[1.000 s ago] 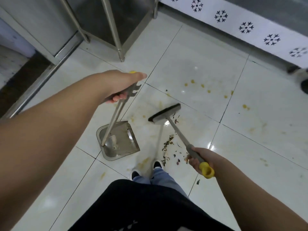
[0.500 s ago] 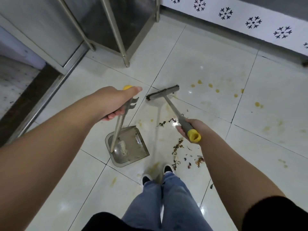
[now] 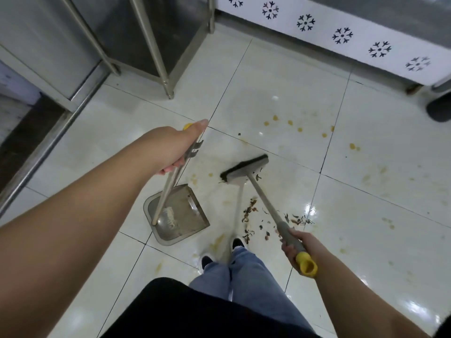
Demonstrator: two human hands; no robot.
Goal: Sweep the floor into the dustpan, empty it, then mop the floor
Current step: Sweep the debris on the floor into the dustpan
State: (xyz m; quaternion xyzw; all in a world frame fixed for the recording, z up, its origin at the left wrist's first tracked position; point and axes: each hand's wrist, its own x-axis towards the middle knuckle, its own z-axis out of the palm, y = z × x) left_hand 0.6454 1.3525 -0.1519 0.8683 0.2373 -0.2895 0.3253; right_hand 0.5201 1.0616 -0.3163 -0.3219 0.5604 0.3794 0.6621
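Observation:
My left hand grips the long metal handle of a grey dustpan, whose tray rests on the white tiled floor with its open side facing right. My right hand holds the grey, yellow-tipped handle of a small broom. The broom head sits on the floor to the upper right of the dustpan. A scatter of dark leafy debris lies between the broom head and my feet. Yellow-brown stains dot the tiles beyond the broom.
Stainless steel table legs and a metal cabinet stand at the upper left. A white panel with black snowflake patterns runs along the far wall. A dark object sits at the right edge. My shoes stand just below the debris.
The broom head has been drawn back toward me and to the right, from beyond the debris to nearer the dustpan. My right hand pulled back and lower. The dustpan stayed put.

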